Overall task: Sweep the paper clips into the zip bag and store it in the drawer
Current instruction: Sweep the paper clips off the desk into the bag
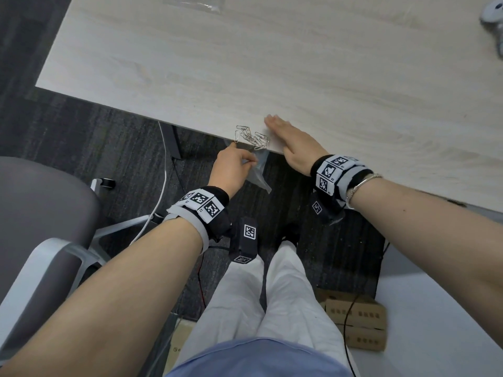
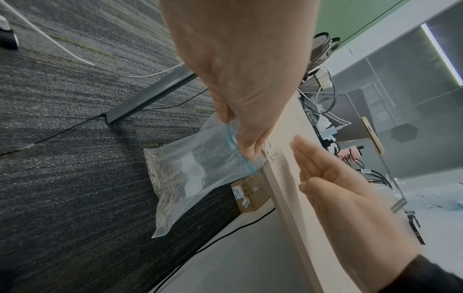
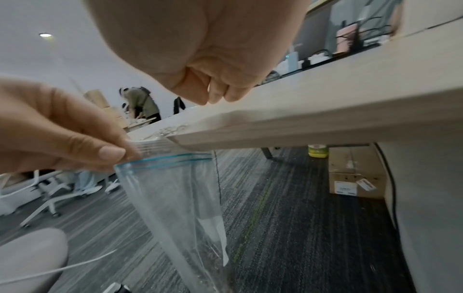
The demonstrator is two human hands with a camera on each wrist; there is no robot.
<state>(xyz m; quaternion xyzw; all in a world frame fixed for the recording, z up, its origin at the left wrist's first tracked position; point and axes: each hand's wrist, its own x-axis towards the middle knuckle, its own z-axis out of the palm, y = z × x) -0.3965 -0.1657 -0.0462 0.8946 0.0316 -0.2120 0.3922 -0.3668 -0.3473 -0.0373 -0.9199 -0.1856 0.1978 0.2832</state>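
Several silver paper clips (image 1: 251,137) lie in a loose heap at the front edge of the pale wooden table (image 1: 299,63). My left hand (image 1: 234,165) pinches the mouth of a clear zip bag (image 1: 258,172) just below that edge; the bag (image 2: 198,170) has a blue zip strip and hangs down open toward the floor. From the right wrist view the bag (image 3: 175,198) sits right under the table lip. My right hand (image 1: 288,140) lies flat on the table, fingers straight, just right of the clips. No drawer is in view.
A grey office chair (image 1: 38,213) stands at my left. Another clear bag (image 1: 193,2) lies at the table's far edge, a white object (image 1: 494,14) at its far right. Cardboard boxes (image 1: 356,322) and cables sit on the dark carpet below.
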